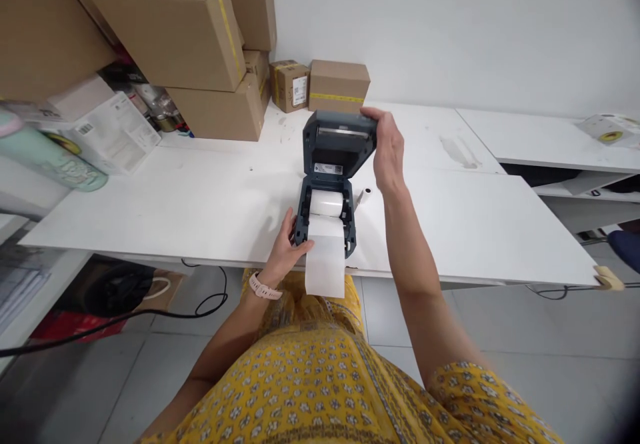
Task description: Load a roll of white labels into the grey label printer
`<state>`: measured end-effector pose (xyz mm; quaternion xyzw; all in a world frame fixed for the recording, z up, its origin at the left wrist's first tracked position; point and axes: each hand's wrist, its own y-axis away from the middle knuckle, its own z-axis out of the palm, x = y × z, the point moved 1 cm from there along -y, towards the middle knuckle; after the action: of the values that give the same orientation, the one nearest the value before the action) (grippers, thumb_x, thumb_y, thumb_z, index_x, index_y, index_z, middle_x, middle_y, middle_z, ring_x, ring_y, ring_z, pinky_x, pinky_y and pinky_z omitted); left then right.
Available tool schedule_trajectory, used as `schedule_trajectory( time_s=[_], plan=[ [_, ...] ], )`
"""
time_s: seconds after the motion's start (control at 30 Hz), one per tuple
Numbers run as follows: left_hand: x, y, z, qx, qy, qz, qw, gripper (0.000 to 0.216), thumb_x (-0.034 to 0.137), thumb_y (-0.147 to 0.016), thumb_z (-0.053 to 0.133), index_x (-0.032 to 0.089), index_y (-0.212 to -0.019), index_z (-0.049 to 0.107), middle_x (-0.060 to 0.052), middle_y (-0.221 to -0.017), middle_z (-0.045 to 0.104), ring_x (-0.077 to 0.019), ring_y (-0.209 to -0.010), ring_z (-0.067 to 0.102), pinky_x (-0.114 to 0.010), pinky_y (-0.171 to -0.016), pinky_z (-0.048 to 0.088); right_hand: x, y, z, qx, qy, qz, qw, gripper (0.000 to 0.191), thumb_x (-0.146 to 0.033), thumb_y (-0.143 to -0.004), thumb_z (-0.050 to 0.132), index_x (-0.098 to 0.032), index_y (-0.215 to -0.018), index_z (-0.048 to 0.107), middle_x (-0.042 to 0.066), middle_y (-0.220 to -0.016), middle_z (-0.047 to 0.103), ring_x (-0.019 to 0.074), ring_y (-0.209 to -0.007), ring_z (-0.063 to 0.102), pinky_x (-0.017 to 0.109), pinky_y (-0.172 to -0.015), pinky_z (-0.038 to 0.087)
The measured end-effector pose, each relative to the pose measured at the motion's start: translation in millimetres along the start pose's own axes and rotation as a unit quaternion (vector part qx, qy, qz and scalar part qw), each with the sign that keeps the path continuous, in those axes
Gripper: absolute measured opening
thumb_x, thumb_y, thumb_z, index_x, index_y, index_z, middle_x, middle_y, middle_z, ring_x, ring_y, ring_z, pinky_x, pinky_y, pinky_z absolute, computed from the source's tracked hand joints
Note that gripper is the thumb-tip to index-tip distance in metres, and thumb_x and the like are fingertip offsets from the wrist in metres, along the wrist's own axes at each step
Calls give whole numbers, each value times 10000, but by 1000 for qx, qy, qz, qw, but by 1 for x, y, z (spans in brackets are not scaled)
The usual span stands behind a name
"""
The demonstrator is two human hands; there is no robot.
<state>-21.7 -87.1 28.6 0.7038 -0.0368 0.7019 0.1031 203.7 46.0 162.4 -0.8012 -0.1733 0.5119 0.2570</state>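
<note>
A dark grey label printer [351,231] stands at the table's front edge with its lid [340,134] raised. Inside sits a white label roll [327,203], and its paper strip [325,267] runs out over the front and hangs past the table edge. My left hand [287,247] grips the printer's front left side, thumb beside the strip. With fingers curled over its upper right corner, my right hand [388,144] holds the lid. A small white roll-shaped piece [366,195] lies just right of the printer.
Cardboard boxes [165,37] are stacked at the back left, with two smaller boxes [339,85] by the wall. A mint green bottle [50,154] and a white box [117,131] stand at the left. A black cable [150,314] hangs below the white table [200,211].
</note>
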Motion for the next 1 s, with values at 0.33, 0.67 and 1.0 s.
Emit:
schedule_trajectory(
  time_s=[0.33, 0.67, 1.0],
  plan=[
    [48, 19, 31, 9, -321, 280, 905, 597, 402, -966, 540, 268, -1524, 375, -107, -1554, 476, -288, -1486, 381, -509, -1245, 296, -17, 74, 3, 32, 20, -98, 994, 498, -530, -1060, 229, -288, -1278, 607, 51, -1335, 615, 240, -1320, 545, 501, -1149, 427],
    [30, -23, 31, -257, -445, 229, 826, 1039, 738, -833, 563, 164, -1609, 177, -164, -1692, 164, -316, -1583, 82, -476, -1283, 23, -16, 65, 2, 34, 29, -103, 994, 513, -555, -1058, 217, -282, -1259, 602, 42, -1267, 632, 210, -1245, 581, 448, -1103, 473],
    [14, 7, 64, -176, -485, 253, 818, 1050, 663, -871, 575, 77, -1603, 102, -241, -1683, 60, -341, -1574, -6, -534, -1281, 63, -11, 66, 5, 47, -17, -123, 991, 432, -472, -1070, 261, -302, -1260, 610, 30, -1265, 625, 222, -1254, 572, 467, -1104, 455]
  ],
)
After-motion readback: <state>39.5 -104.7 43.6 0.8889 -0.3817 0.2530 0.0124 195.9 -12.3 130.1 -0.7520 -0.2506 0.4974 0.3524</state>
